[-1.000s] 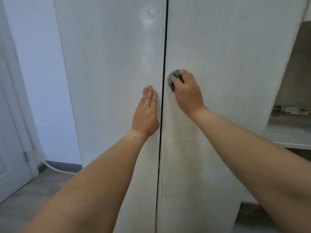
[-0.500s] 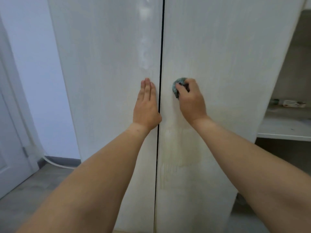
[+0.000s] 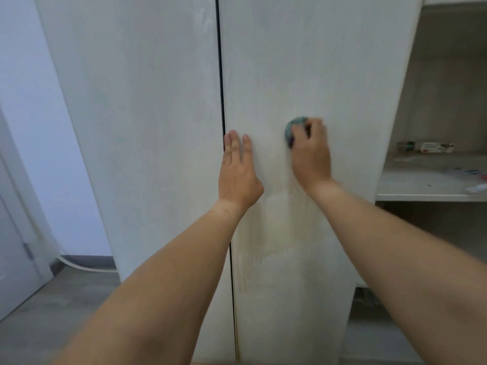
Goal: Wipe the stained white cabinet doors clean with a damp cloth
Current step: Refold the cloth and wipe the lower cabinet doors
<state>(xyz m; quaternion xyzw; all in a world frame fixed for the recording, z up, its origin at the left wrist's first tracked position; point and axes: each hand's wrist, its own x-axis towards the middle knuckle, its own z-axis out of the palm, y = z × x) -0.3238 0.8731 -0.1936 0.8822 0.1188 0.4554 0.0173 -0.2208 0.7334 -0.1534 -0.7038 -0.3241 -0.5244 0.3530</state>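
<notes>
Far left you've got a pale wall (image 3: 39,127), a white room door (image 3: 13,272) with a hinge, and a white cable (image 3: 79,266) running along the grey floor (image 3: 52,312) by the baseboard. Next comes the left cabinet door (image 3: 137,127), white, faint streaks near its top right. A dark vertical gap (image 3: 224,127) separates it from the right cabinet door (image 3: 303,61).

Your left hand (image 3: 238,175) lies flat on the right cabinet door, just right of the gap, fingers straight and close together, palm pressed to the panel, holding nothing.

Below and between your hands the right cabinet door carries a yellowish stain (image 3: 266,233), a blocky patch with drip streaks running down near the gap.

Your right hand (image 3: 311,154) is curled round a small blue-green cloth (image 3: 295,127), bunched into a wad, pressing it against the right cabinet door at about mid height, above the stain. Only the wad's upper left part shows past the fingers. The hand is slightly blurred.

Far right, an open shelf (image 3: 421,185) beside the cabinet: a small boxed item (image 3: 436,147) with red and white print lying at the back, a small dark jar-like thing (image 3: 407,146) just left of it, too blurred to name. Some flat bits at the shelf's right edge, can't tell what.
</notes>
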